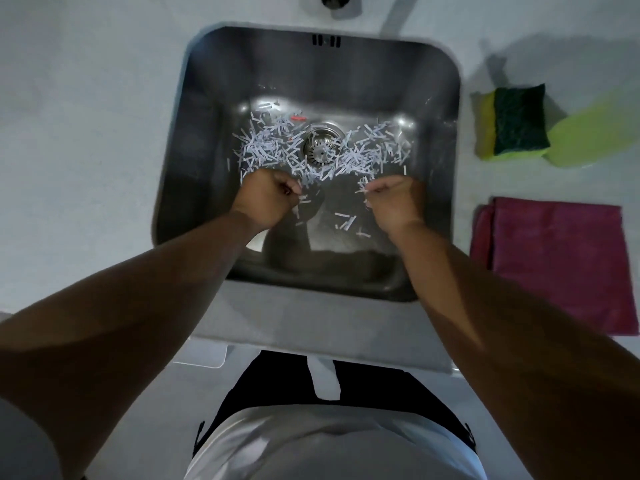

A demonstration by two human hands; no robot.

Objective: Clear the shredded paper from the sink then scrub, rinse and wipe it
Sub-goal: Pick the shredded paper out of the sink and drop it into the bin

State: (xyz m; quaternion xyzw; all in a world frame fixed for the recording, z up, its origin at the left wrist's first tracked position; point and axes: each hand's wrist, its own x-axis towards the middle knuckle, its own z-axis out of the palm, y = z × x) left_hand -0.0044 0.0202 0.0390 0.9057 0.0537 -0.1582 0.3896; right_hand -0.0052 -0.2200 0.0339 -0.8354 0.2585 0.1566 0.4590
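Observation:
A steel sink (214,98) is set into a pale counter. Shredded paper (266,150) lies in white strips across the sink floor, piled on both sides of the round drain strainer (322,145). A few loose strips (348,221) lie nearer the front. Both my hands are down in the sink at the near edge of the pile. My left hand (268,199) has its fingers curled around a few strips. My right hand (389,199) is curled too, with strips showing at its fingertips.
On the counter to the right lie a green-and-yellow scrub sponge (516,121), a lime-green cloth (588,133) and a folded magenta cloth (557,258). A dark tap base (334,0) sits at the top edge. The counter's front edge runs just below the sink.

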